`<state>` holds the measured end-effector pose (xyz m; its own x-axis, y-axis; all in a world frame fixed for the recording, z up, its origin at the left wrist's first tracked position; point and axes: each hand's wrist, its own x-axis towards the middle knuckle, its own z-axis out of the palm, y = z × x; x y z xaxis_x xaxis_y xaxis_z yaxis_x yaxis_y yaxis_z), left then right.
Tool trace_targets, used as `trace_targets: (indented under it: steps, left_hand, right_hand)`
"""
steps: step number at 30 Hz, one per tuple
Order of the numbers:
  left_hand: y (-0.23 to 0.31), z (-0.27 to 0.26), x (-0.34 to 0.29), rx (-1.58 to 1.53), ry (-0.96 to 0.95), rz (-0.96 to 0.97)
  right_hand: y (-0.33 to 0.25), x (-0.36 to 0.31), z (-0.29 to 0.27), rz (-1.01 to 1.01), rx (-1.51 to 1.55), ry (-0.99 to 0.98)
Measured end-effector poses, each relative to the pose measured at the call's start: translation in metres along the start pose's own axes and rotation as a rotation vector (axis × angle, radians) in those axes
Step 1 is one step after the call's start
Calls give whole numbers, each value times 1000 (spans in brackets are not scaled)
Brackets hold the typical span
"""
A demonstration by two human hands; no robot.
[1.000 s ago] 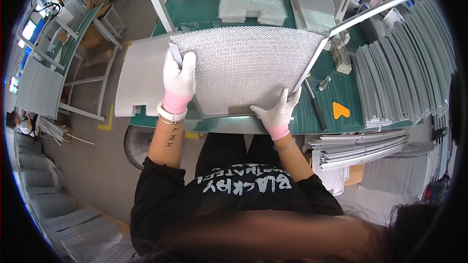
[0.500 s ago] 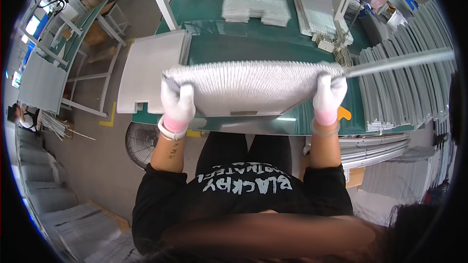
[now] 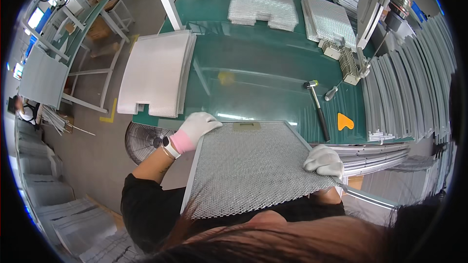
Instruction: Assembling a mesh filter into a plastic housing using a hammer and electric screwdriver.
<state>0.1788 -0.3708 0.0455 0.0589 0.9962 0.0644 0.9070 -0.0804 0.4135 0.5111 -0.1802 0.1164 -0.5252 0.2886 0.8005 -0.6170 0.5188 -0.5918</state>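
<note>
A silver metal mesh filter [image 3: 253, 165] with thin frame strips along its sides is in front of my body, overlapping the table's near edge. A small olive-grey plate [image 3: 247, 126] sits at its far edge. My left hand [image 3: 197, 129], in a white glove with a pink cuff, grips the far left corner. My right hand [image 3: 325, 161], also gloved, is closed over the right side. From the near right corner a loose-ended metal frame strip [image 3: 368, 199] sticks out to the right. The mesh's near edge is bare, and part of my right forearm is hidden beneath it.
On the green table [image 3: 243, 87] lie a hammer [image 3: 319, 112], a screwdriver [image 3: 331, 93] and an orange plate [image 3: 345, 122]. Mesh stacks stand left [image 3: 156, 73] and at the back [image 3: 263, 5]. Frame strips [image 3: 409, 83] crowd the right, near a machine arm [image 3: 373, 9]. A fan [image 3: 141, 141] stands below left.
The mesh filter has come off the tabletop toward my body, with its mesh edge now nearest me. Both hands came nearer and changed their places on it. The hammer and screwdriver are now uncovered.
</note>
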Motion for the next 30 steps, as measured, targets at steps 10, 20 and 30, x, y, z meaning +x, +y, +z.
trace_targets:
  steps: [10,20,30]
  left_hand:
    - [-49,36,-4,55,-25,-193]
    - [-4,45,0,-220,503,-407]
    - [34,-27,7,-1073,850,-169]
  right_hand:
    - [22,44,1,155,166,97]
    - [54,76,6,290,-240,501]
    - [71,90,1,325,-178,536]
